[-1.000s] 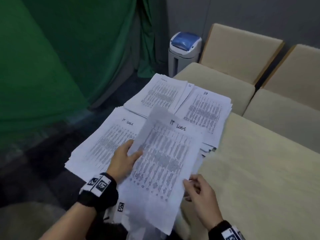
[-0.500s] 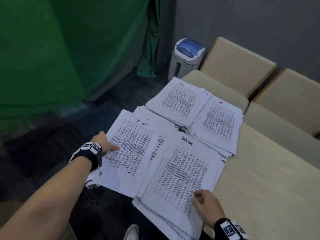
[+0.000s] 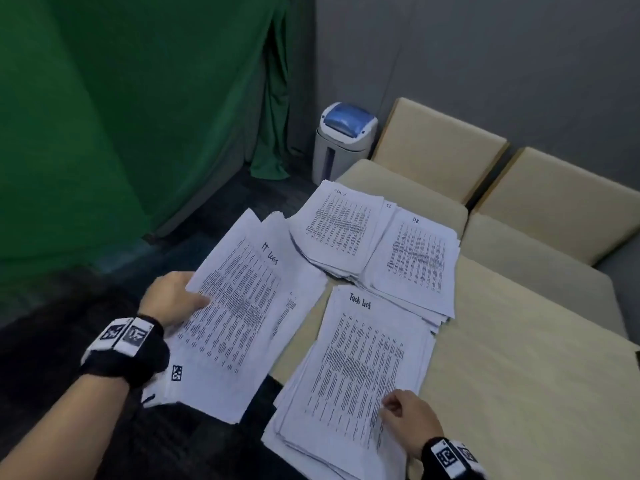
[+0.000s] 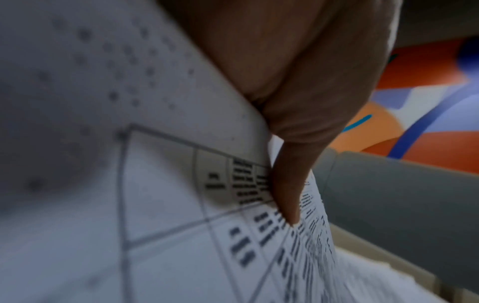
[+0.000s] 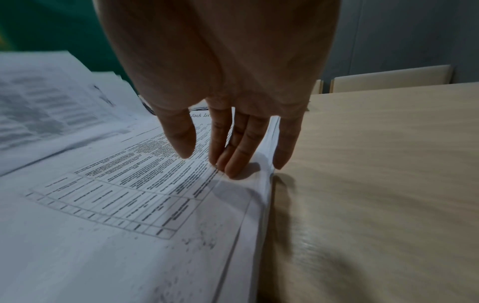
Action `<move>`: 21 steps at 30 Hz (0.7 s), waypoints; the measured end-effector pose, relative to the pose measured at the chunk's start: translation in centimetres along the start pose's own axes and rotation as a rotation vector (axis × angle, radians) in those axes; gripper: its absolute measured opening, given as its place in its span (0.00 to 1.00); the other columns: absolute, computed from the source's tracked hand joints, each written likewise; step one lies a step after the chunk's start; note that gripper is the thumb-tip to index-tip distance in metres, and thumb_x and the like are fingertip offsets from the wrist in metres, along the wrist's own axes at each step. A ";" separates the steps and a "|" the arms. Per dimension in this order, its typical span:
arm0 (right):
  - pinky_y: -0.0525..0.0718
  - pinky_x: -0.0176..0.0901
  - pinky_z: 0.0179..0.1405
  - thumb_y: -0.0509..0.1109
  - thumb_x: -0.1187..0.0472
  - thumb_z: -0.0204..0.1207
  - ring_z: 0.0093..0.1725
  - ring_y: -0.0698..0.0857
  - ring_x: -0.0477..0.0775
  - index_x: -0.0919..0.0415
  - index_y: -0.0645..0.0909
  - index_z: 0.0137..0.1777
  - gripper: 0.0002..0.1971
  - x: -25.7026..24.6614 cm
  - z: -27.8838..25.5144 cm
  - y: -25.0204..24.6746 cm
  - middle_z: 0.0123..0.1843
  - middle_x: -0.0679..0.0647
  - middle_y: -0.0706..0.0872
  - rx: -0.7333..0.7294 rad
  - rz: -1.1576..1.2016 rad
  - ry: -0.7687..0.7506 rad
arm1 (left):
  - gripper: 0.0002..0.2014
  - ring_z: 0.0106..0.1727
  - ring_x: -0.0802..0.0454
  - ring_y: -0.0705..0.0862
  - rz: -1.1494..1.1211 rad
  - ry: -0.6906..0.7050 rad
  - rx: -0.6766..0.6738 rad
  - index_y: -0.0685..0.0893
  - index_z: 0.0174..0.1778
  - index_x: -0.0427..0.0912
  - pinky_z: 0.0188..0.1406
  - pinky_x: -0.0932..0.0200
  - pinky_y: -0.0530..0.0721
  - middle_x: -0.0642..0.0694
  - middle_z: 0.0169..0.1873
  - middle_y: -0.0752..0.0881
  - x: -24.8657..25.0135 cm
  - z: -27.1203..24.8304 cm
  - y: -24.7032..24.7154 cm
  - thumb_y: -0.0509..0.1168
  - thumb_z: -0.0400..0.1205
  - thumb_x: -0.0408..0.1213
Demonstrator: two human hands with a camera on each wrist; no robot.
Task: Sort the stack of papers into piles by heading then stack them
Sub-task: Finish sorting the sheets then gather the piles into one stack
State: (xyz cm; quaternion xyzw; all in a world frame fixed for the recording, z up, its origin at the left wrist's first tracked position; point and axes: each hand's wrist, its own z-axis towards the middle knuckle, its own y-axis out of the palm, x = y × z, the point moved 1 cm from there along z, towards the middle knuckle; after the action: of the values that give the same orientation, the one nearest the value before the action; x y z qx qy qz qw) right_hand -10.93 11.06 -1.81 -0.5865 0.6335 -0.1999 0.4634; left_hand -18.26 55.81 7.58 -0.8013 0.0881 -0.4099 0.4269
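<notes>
Gripping the IT Logs sheet (image 3: 239, 303) in our left hand (image 3: 173, 303), heading toward one o'clock, we rest relaxed right hand (image 3: 408, 414) fingertips (image 5: 233, 170) on the counter's (image 3: 519, 375) Task List pile (image 3: 360, 368), likewise angled.

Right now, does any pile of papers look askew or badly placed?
Yes. The white printed pile headed IT Logs, gripped by the left hand, juts past the beige table's edge over the dark floor. The Task List pile under the right hand also overhangs, its sheets fanned unevenly.
</notes>
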 end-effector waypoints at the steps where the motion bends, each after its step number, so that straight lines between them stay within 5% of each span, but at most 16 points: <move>1: 0.82 0.34 0.55 0.71 0.46 0.78 0.50 0.84 0.40 0.46 0.81 0.54 0.08 0.1 -0.1 -0.1 0.52 0.42 0.86 -0.004 0.021 0.015 | 0.08 0.40 0.50 0.89 -0.009 0.050 0.025 0.87 0.43 0.55 0.49 0.50 0.86 0.53 0.36 0.91 1.0 -1.2 -1.7 0.77 0.74 0.38; 3: 0.83 0.35 0.54 0.75 0.36 0.72 0.48 0.84 0.38 0.47 0.82 0.54 0.19 0.1 -0.5 -0.6 0.49 0.41 0.87 -0.031 0.099 0.044 | 0.07 0.38 0.50 0.90 -0.040 0.150 0.065 0.88 0.41 0.57 0.47 0.48 0.87 0.54 0.34 0.91 2.7 -3.5 -4.9 0.78 0.74 0.38; 6: 0.80 0.35 0.54 0.68 0.14 0.46 0.56 0.85 0.41 0.48 0.78 0.64 0.50 -1.7 -1.1 -2.1 0.59 0.40 0.85 -0.069 0.247 -0.021 | 0.06 0.36 0.46 0.91 -0.132 0.262 0.127 0.91 0.42 0.53 0.43 0.45 0.89 0.51 0.32 0.92 5.3 -7.1 -8.9 0.78 0.74 0.37; 11: 0.77 0.42 0.71 0.77 0.18 0.45 0.72 0.79 0.40 0.49 0.64 0.83 0.66 -9.2 -2.5 -6.7 0.75 0.40 0.78 -0.020 0.753 -0.255 | 0.06 0.33 0.41 0.91 -0.523 0.403 -0.065 0.91 0.47 0.45 0.35 0.49 0.87 0.41 0.37 0.93 10.2 -11.5 -10.7 0.76 0.75 0.33; 13: 0.80 0.49 0.72 0.82 0.23 0.47 0.71 0.81 0.44 0.47 0.64 0.83 0.64 -11.3 -3.5 -9.7 0.75 0.44 0.80 0.049 1.061 -0.331 | 0.08 0.36 0.40 0.92 -0.692 0.430 -0.168 0.89 0.50 0.37 0.32 0.49 0.89 0.35 0.42 0.92 12.2 -12.3 -9.1 0.74 0.75 0.29; 16: 0.88 0.46 0.55 0.85 0.42 0.60 0.58 0.89 0.50 0.55 0.75 0.75 0.43 -10.9 -5.4 -14.8 0.63 0.50 0.89 0.239 1.446 -0.495 | 0.11 0.44 0.36 0.92 -0.824 0.478 -0.290 0.88 0.53 0.34 0.41 0.41 0.91 0.32 0.49 0.91 15.0 -12.5 -4.1 0.73 0.74 0.27; 19: 0.87 0.41 0.51 0.78 0.61 0.67 0.55 0.91 0.54 0.65 0.79 0.68 0.28 -7.1 -7.3 -18.4 0.57 0.56 0.92 0.520 1.549 -0.512 | 0.16 0.52 0.33 0.89 -0.812 0.500 -0.418 0.87 0.56 0.37 0.55 0.28 0.86 0.30 0.52 0.90 17.5 -12.0 2.6 0.78 0.75 0.36; 21: 0.87 0.43 0.50 0.76 0.70 0.71 0.52 0.91 0.55 0.66 0.82 0.62 0.19 -3.0 -8.1 -19.3 0.54 0.59 0.92 0.676 1.507 -0.433 | 0.20 0.48 0.39 0.86 -0.737 0.533 -0.524 0.86 0.57 0.36 0.51 0.37 0.85 0.32 0.48 0.90 19.9 -12.0 7.1 0.78 0.75 0.44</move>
State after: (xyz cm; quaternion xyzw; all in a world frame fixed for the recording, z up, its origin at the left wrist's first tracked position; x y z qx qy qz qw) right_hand -7.16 7.02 18.56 0.1361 0.6584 0.1000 0.7335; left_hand -12.68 34.31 17.40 -0.7267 0.0056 -0.6869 0.0025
